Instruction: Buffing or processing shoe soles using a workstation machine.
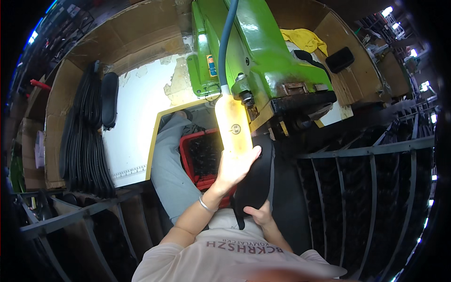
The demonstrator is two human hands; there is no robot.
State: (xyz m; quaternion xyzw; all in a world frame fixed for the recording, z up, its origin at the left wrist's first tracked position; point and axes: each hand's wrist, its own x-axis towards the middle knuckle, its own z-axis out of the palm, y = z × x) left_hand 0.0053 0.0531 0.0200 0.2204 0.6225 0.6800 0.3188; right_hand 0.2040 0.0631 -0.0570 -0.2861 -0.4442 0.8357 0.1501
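Note:
A black shoe sole [253, 185] is upright over my lap, in front of the green machine [258, 51]. My left hand [236, 168] grips its upper part, with the thumb lying over the near face. Lower down, my right hand [260, 214] pinches the bottom end, its thumb on the face and its fingers hidden behind. The top end of the sole comes close under the machine's dark head [300, 108]; whether they touch I cannot tell. A glowing yellow-white lamp [233, 124] on a blue-grey gooseneck hangs just above my left hand and partly blocks the view.
On the white table [136, 127], a row of stacked black soles [84, 136] stands at the left beside a single sole [109, 99]. Between my legs is a red crate [187, 160]. Metal racks [366, 151] flank me. A yellow cloth [305, 40] lies in the cardboard box at right.

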